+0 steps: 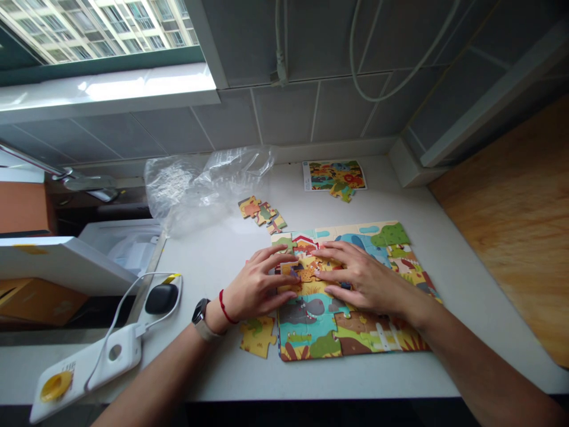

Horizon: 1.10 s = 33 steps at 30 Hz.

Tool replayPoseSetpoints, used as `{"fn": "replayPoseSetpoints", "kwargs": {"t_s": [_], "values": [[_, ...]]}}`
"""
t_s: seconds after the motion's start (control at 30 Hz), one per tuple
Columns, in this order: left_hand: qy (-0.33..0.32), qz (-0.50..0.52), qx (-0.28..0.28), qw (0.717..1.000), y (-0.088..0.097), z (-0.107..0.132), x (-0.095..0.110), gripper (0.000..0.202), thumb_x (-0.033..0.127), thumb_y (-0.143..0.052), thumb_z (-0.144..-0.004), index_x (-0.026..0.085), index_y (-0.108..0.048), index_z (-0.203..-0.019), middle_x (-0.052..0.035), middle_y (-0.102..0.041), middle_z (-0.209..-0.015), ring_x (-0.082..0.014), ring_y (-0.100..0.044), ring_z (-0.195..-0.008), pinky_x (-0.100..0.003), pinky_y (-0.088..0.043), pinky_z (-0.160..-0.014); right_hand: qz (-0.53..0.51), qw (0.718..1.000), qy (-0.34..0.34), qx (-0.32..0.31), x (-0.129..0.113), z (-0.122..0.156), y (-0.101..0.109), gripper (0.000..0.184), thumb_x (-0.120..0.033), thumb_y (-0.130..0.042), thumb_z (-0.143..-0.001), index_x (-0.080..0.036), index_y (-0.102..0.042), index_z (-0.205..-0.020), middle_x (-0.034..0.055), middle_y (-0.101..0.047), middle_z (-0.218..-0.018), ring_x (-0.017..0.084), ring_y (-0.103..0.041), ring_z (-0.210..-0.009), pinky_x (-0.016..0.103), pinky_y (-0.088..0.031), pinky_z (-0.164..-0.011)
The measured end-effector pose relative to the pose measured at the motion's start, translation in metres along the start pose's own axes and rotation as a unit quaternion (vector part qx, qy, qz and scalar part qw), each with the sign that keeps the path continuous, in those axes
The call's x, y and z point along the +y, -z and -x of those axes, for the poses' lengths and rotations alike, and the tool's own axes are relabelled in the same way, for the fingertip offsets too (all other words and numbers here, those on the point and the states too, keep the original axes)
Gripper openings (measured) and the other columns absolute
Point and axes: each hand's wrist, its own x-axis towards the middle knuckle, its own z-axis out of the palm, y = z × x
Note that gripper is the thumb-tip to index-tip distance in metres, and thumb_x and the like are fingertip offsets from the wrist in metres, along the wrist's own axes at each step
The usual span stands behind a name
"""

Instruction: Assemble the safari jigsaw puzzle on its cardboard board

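A colourful animal jigsaw puzzle (355,332) lies mostly joined on the white counter (213,261). My left hand (258,287) lies flat on its left part, fingers spread, with a watch and a red band at the wrist. My right hand (360,279) lies flat on the middle, fingers stretched toward the left hand. Between the fingertips of both hands sits an orange puzzle piece (306,274) that they press on. A loose yellow piece (256,336) lies just left of the puzzle, below my left wrist.
A few loose pieces (263,213) lie behind the puzzle by a crumpled clear plastic bag (204,184). A picture card (334,175) rests by the tiled wall. A white power bank with cable (89,367) and a black case (162,298) sit at the left edge.
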Motion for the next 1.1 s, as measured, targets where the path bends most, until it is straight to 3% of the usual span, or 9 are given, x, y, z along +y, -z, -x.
{"fn": "replayPoseSetpoints", "kwargs": {"t_s": [0.33,0.53,0.67,0.73,0.83,0.93,1.1], "values": [[-0.005,-0.019,-0.012,1.000,0.000,-0.001,0.002,0.028,0.039,-0.072,-0.098,0.027,-0.076,-0.123,-0.0092,-0.062,-0.148,-0.0362,-0.046,-0.148,-0.058,-0.050,-0.116,-0.015,1.000,-0.002,0.008,0.000,0.001,-0.001,0.022,-0.025,-0.071,-0.098,-0.030,-0.082,-0.116,0.0090,-0.064,-0.151,0.035,-0.053,-0.144,0.063,-0.048,-0.116],[0.033,-0.055,0.050,0.997,0.002,0.001,-0.008,0.021,0.029,-0.067,-0.102,0.028,-0.075,-0.122,-0.0085,-0.067,-0.140,-0.0323,-0.049,-0.146,-0.056,-0.053,-0.114,-0.019,1.000,-0.004,0.013,-0.001,0.000,-0.001,0.019,-0.025,-0.069,-0.098,-0.029,-0.083,-0.111,0.0073,-0.067,-0.147,0.034,-0.054,-0.143,0.062,-0.048,-0.117],[0.083,-0.094,0.082,0.989,0.018,0.007,-0.021,0.019,0.028,-0.067,-0.102,0.027,-0.074,-0.120,-0.0109,-0.065,-0.140,-0.0317,-0.058,-0.135,-0.057,-0.056,-0.108,-0.008,0.999,-0.008,0.034,0.001,-0.001,0.000,0.027,-0.021,-0.066,-0.099,-0.027,-0.078,-0.123,0.0097,-0.067,-0.146,0.032,-0.058,-0.139,0.061,-0.050,-0.115],[0.119,-0.112,0.070,0.984,0.031,0.015,-0.025,0.023,0.033,-0.066,-0.103,0.025,-0.072,-0.123,-0.0131,-0.064,-0.141,-0.0319,-0.062,-0.128,-0.056,-0.059,-0.103,0.005,0.998,-0.019,0.054,0.003,-0.001,0.002,0.032,-0.019,-0.063,-0.101,-0.025,-0.075,-0.129,0.0115,-0.069,-0.142,0.031,-0.060,-0.134,0.060,-0.053,-0.112],[0.178,-0.144,-0.006,0.973,0.048,0.032,-0.024,0.045,0.046,-0.069,-0.100,0.027,-0.064,-0.140,-0.0140,-0.064,-0.143,-0.0349,-0.066,-0.124,-0.058,-0.060,-0.101,0.020,0.996,-0.031,0.084,0.006,-0.002,0.006,0.029,-0.018,-0.060,-0.102,-0.022,-0.076,-0.126,0.0133,-0.072,-0.132,0.031,-0.063,-0.128,0.058,-0.056,-0.109],[0.178,-0.142,-0.059,0.972,0.054,0.049,-0.015,0.060,0.049,-0.070,-0.098,0.029,-0.055,-0.152,-0.0132,-0.062,-0.148,-0.0364,-0.065,-0.129,-0.059,-0.059,-0.103,0.024,0.995,-0.025,0.092,0.008,-0.002,0.007,0.028,-0.018,-0.061,-0.101,-0.021,-0.076,-0.124,0.0131,-0.074,-0.128,0.031,-0.064,-0.125,0.056,-0.057,-0.107],[0.186,-0.116,-0.023,0.975,0.043,0.067,-0.003,0.047,0.039,-0.063,-0.104,0.029,-0.056,-0.150,-0.0118,-0.064,-0.147,-0.0322,-0.062,-0.134,-0.056,-0.057,-0.110,0.010,0.996,-0.008,0.090,0.008,-0.002,0.004,0.031,-0.018,-0.060,-0.101,-0.024,-0.075,-0.127,0.0106,-0.074,-0.129,0.030,-0.065,-0.124,0.055,-0.058,-0.106]]}}
